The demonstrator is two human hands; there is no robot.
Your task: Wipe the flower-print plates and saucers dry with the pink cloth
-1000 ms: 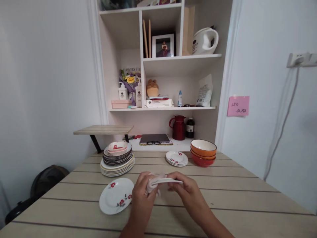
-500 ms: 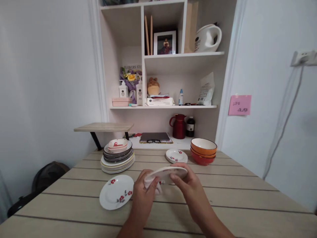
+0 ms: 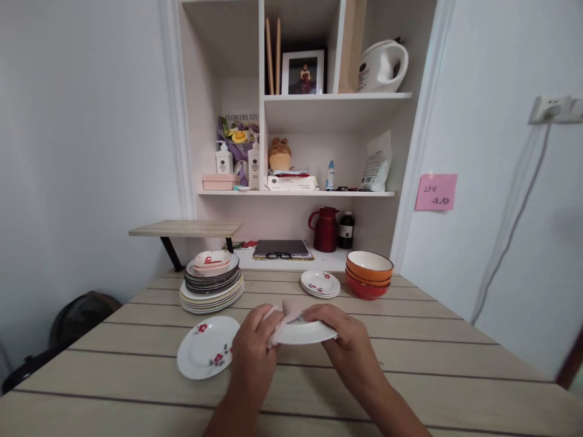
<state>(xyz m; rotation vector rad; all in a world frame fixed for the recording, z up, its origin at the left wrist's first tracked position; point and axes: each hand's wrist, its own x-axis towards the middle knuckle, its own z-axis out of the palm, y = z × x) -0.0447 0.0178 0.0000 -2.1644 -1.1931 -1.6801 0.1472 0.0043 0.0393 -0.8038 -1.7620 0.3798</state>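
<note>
Between my hands, above the table, is a small white plate (image 3: 306, 334), tilted so its near edge faces me. My left hand (image 3: 256, 343) is closed on the plate's left side, with a pale pink cloth (image 3: 291, 309) bunched in its fingers and over the rim. The right side of the plate is gripped by my right hand (image 3: 341, 331). A white plate with red flowers (image 3: 207, 347) lies flat on the table, left of my left hand. Beyond my hands sits a short stack of small flowered plates (image 3: 320, 282).
A tall stack of plates (image 3: 212, 297) topped with small dishes stands at the back left, beside a raised wooden shelf (image 3: 186, 228). Orange and red bowls (image 3: 370, 276) are nested at the back right. Behind are a red jug (image 3: 325, 230), dark bottle (image 3: 346, 230) and eyeglasses (image 3: 279, 255).
The held plate has turned over in my hands, from its flowered face showing to its plain white side and edge. The cloth now shows above the plate. The view has shifted slightly.
</note>
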